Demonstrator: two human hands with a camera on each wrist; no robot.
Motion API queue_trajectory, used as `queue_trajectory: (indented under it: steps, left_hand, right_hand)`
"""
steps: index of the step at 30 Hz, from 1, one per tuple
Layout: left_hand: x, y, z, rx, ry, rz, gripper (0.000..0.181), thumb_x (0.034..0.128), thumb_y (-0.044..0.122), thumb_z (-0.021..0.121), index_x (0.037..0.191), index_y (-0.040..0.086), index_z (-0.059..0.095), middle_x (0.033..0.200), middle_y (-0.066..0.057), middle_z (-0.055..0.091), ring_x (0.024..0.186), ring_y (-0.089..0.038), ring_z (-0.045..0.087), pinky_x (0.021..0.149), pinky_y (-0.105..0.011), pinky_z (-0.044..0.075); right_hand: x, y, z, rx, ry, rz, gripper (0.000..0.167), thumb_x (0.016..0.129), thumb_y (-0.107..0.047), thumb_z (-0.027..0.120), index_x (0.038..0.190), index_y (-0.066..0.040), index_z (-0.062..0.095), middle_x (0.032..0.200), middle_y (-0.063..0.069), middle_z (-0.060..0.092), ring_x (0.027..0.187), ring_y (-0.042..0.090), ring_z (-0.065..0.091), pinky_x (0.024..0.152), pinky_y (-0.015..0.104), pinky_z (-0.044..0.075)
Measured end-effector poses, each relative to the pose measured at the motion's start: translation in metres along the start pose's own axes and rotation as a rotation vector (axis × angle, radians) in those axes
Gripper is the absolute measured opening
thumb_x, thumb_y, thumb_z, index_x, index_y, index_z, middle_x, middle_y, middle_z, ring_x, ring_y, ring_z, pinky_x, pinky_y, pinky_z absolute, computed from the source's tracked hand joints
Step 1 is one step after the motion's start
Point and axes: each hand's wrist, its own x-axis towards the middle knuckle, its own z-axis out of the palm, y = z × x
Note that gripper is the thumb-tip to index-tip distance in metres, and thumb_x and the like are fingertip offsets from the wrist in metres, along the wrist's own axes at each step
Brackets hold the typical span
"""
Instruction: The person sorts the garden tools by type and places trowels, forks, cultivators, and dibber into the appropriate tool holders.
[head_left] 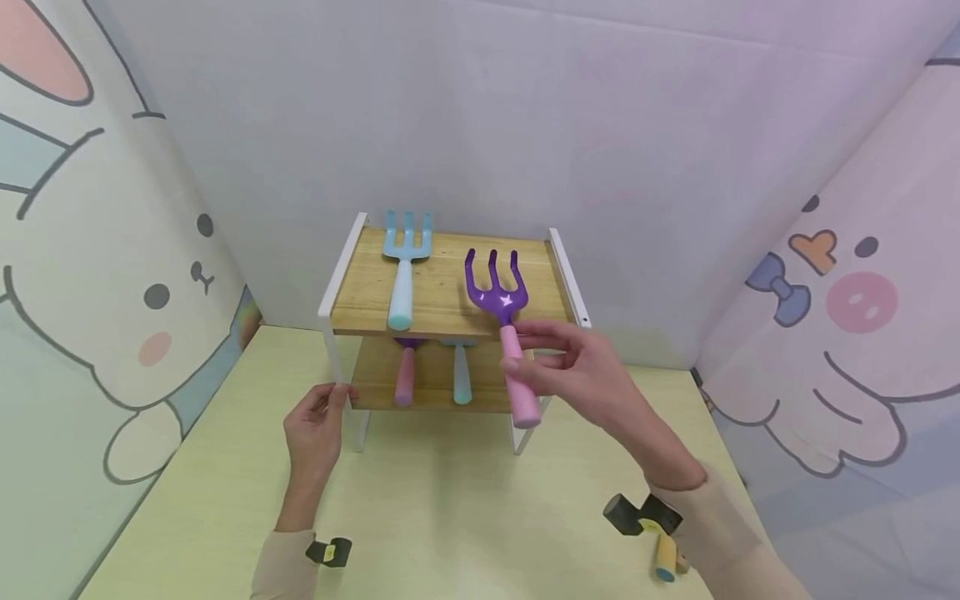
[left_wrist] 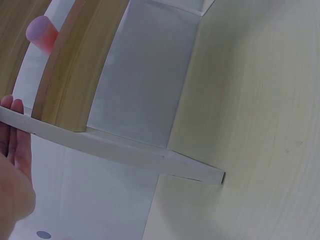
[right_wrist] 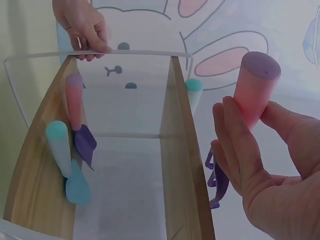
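My right hand (head_left: 573, 371) pinches the pink handle of a purple toy garden fork (head_left: 497, 298) between thumb and fingers, its prongs over the right part of the top shelf. In the right wrist view the handle end (right_wrist: 260, 70) points toward the camera. My left hand (head_left: 315, 425) grips the white left post of a two-tier wooden rack (head_left: 442, 312), its fingertips behind the post in the left wrist view. A light blue garden fork (head_left: 402, 283) lies on the top shelf's left side. A pink-handled purple trowel (right_wrist: 84, 142) and a light blue trowel (right_wrist: 76, 185) lie on the lower shelf.
The rack stands on a pale wood-grain table (head_left: 442, 517) against a white cloth backdrop (head_left: 480, 125). Cartoon-printed cloths hang at left and right. A small yellow cylinder (head_left: 665, 558) with a blue end lies near my right sleeve.
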Motion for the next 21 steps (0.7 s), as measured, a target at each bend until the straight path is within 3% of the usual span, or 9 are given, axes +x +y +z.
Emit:
queue_trajectory:
  steps: [15, 21]
  left_hand:
    - [0.002, -0.003, -0.001, -0.001, 0.022, -0.046, 0.012, 0.0988, -0.007, 0.062, 0.093, -0.018, 0.066, 0.083, 0.001, 0.075, 0.081, -0.005, 0.072, 0.081, -0.014, 0.055]
    - [0.001, -0.003, -0.001, -0.005, 0.022, -0.045, 0.012, 0.0984, -0.01, 0.061, 0.093, -0.019, 0.065, 0.083, 0.001, 0.075, 0.08, -0.004, 0.072, 0.082, -0.014, 0.054]
  right_hand:
    - [0.032, -0.019, -0.002, -0.034, 0.033, 0.023, 0.055, 0.088, -0.03, 0.084, 0.133, -0.005, 0.064, 0.125, 0.009, 0.07, 0.107, 0.024, 0.072, 0.077, 0.041, 0.063]
    - [0.04, -0.026, 0.0, -0.046, 0.036, 0.071, 0.055, 0.087, -0.031, 0.085, 0.131, -0.005, 0.065, 0.121, 0.009, 0.071, 0.106, 0.024, 0.072, 0.079, 0.042, 0.062]
